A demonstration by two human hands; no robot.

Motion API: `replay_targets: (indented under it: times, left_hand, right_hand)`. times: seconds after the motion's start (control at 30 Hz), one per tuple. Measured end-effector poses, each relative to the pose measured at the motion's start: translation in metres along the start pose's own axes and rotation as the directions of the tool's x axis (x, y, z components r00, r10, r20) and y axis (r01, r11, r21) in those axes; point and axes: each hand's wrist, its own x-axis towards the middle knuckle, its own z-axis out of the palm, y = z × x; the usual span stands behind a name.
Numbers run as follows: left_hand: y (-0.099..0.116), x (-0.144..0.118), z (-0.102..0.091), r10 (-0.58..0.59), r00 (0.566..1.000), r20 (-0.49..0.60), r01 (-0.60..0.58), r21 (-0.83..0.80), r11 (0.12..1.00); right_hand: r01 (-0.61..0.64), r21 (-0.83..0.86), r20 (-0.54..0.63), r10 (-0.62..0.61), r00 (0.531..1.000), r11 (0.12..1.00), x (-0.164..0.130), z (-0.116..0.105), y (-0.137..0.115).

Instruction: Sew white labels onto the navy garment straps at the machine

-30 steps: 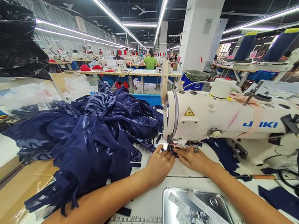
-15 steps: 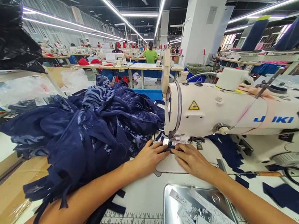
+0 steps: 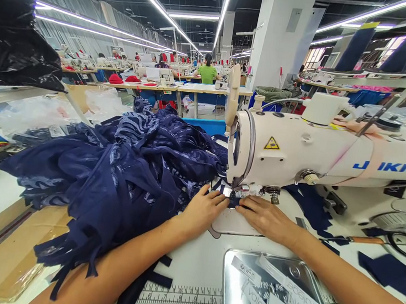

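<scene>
A white JUKI sewing machine (image 3: 319, 152) stands on the table at centre right. Under its needle lies a small navy fabric piece (image 3: 234, 202). My left hand (image 3: 202, 211) rests flat to the left of the needle, fingertips pressing on that piece. My right hand (image 3: 266, 218) lies flat to the right of it, fingers also on the piece. A big heap of navy patterned fabric (image 3: 121, 172) is piled just left of my left forearm, with loose strips hanging over the table's front.
A metal tray (image 3: 234, 264) holding several white printed labels sits near the front edge. Navy scraps (image 3: 388, 270) and a wooden-handled tool (image 3: 357, 239) lie at right. Black plastic bag (image 3: 15, 40) at upper left. Other people sit at sewing tables far behind.
Both hands stay at the needle on the navy piece, shifting slightly. The camera has moved a little, so the machine sits lower and more to the right in view.
</scene>
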Motion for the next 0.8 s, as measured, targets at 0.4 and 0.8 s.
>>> replay_targets:
  times: [0.4,0.8]
  left_hand:
    - [-0.013,0.000,0.009,0.040,0.960,-0.276,-0.062,-0.073,0.995]
    - [0.011,-0.010,-0.001,-0.227,0.967,-0.111,0.232,0.035,0.972]
  right_hand:
    - [-0.039,0.002,-0.042,0.039,0.998,0.999,-0.001,-0.002,-0.004]
    - [-0.028,0.087,-0.106,0.037,0.994,0.996,-0.003,0.002,-0.001]
